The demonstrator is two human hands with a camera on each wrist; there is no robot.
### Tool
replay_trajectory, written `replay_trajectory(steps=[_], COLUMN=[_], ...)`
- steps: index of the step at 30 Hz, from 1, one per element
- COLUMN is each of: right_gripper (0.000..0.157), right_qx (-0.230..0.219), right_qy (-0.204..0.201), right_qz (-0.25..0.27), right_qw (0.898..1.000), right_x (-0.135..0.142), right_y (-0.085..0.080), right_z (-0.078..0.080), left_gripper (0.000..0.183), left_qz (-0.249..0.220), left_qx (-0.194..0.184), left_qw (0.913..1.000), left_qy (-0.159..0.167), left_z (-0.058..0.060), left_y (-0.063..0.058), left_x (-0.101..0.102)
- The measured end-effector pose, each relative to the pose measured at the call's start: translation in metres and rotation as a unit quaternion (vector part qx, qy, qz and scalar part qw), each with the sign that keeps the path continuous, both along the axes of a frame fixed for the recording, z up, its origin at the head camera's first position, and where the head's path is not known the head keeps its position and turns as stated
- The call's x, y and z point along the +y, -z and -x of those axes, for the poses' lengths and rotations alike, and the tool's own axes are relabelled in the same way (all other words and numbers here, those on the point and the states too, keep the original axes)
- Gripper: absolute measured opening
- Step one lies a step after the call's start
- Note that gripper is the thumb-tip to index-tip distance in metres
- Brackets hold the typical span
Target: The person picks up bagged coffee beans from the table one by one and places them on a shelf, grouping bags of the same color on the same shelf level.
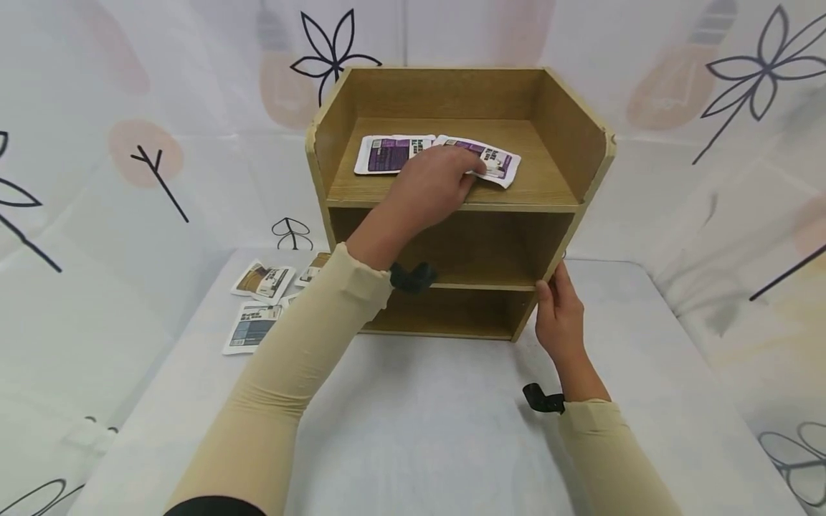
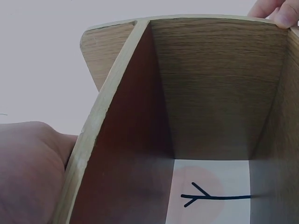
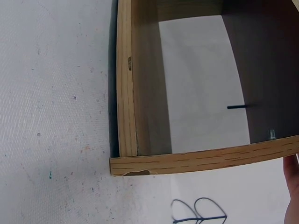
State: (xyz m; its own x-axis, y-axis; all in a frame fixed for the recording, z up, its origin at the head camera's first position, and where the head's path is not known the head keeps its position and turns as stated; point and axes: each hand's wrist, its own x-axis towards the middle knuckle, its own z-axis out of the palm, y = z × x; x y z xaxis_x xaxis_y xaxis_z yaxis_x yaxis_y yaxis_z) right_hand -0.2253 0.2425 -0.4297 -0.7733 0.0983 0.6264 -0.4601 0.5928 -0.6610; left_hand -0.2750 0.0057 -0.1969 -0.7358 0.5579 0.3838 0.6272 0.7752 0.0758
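Note:
A small wooden shelf unit (image 1: 445, 203) stands on the table, with a top tray and two compartments below. On its top shelf lie two flat white-and-purple packets, side by side and slightly overlapping. My left hand (image 1: 429, 185) reaches over the front edge and pinches the right packet (image 1: 506, 163) near its lower edge; the left packet (image 1: 387, 154) is partly behind that hand. Low on the unit's right side, my right hand (image 1: 563, 319) grips the side panel (image 3: 210, 161), thumb at the front edge. In the left wrist view its fingertips (image 2: 280, 16) show at the panel's edge.
Left of the unit, several more packets lie on the white table (image 1: 426, 430), among them a brown one (image 1: 264, 281) and a blue-grey one (image 1: 252, 326). My left forearm passes in front of some. A patterned white cloth (image 1: 213, 107) hangs behind.

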Motion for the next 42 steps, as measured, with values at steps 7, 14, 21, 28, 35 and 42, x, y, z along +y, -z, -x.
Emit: replay_trajectory(steps=[7,14,21,28,35,42], right_gripper=[0.059,0.059,0.059,0.059,0.060,0.060], right_qx=[-0.007,0.004,-0.007,-0.009,-0.006,-0.015], right_qy=[-0.001,0.005,0.007,0.008,0.006,0.010], right_qz=[0.003,0.000,0.003,0.000,0.003,-0.001], right_qw=[1.000,1.000,1.000,1.000,1.000,1.000], right_x=[-0.002,-0.002,-0.003,-0.003,-0.003,-0.002], right_y=[-0.001,-0.001,0.001,0.002,0.001,0.000], right_z=[0.000,0.000,-0.001,-0.001,0.000,0.000], left_gripper=[0.030,0.032,0.034,0.035,0.033,0.033], left_qz=[0.027,0.032,0.028,-0.010,-0.055,-0.075], left_qx=[-0.017,-0.025,-0.027,0.016,0.034,0.059], left_qw=[0.9995,0.9992,0.9992,0.9992,0.9970,0.9943], left_qy=[0.006,0.004,0.008,0.034,0.044,0.048], left_z=[0.004,0.005,0.003,-0.001,-0.014,-0.026], left_y=[-0.001,-0.002,-0.002,0.003,0.006,0.009], left_x=[0.000,0.000,0.000,-0.008,-0.023,-0.035])
